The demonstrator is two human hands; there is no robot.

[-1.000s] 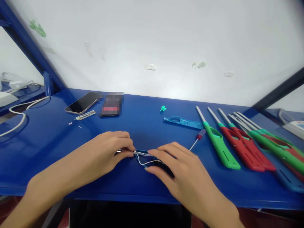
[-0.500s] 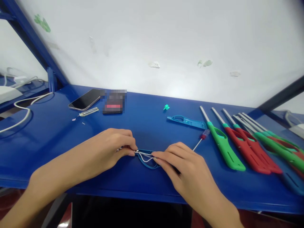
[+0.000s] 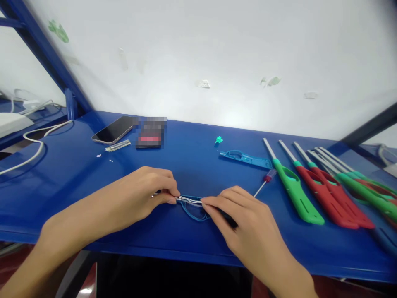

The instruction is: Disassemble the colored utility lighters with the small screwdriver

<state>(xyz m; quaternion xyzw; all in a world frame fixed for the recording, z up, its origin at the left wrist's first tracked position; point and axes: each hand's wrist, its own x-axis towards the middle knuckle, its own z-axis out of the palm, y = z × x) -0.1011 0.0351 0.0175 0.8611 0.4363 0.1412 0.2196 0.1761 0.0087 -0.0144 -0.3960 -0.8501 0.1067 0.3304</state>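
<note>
A blue lighter casing half (image 3: 192, 217), with an oval opening, lies near the table's front edge between my hands. My left hand (image 3: 153, 188) pinches its narrow left end, where a bit of metal tube shows. White wires (image 3: 191, 201) run along the casing's upper side from that end to my right hand (image 3: 243, 213). The thumb and forefinger of my right hand are closed on the wires. Both the casing's right part and whatever lies under that palm are hidden. Behind my hands lies another blue casing half (image 3: 252, 159).
A screwdriver (image 3: 266, 180) lies beside several green and red gas lighters (image 3: 297, 192) on the right. A small green part (image 3: 218, 140) is farther back. A phone (image 3: 114, 130), a dark box (image 3: 150, 134) and a small clear part (image 3: 118, 145) are at the left.
The white wire's drooping loop across the casing opening has been drawn nearly straight along its upper edge. My right hand has shifted slightly right; my left stays at the narrow end.
</note>
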